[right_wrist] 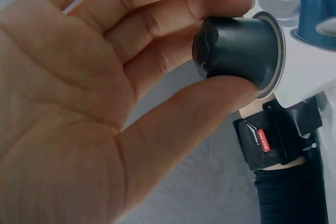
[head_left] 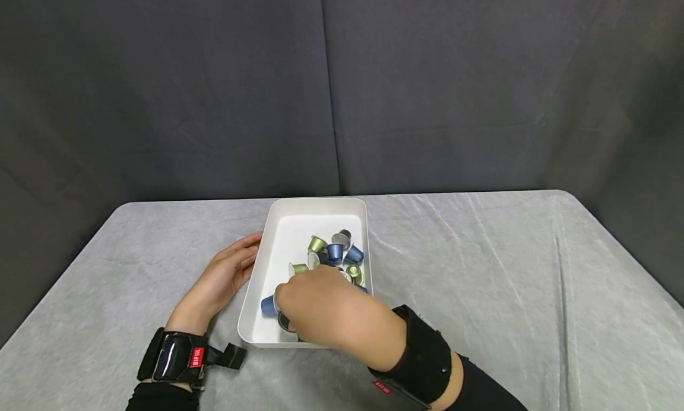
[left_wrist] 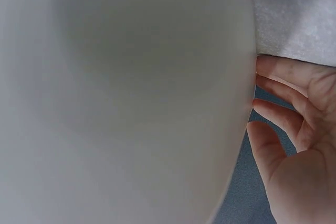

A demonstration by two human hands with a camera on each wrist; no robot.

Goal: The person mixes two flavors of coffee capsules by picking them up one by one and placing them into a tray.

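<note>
Grey table point(head_left: 481, 268): tray point(head_left: 315, 204), right hand point(head_left: 326, 310) inside.

Little lettering is showing itself clearly enough for me to read. A small red tag point(head_left: 196, 357) with white characters is sitting on the black strap of my left wrist, at the lower left of the head view, but its letters are blurring. Similar red tags are showing at the lower middle point(head_left: 382, 387) and in the right wrist view's lower right point(right_wrist: 264, 139), equally illegible.
</note>
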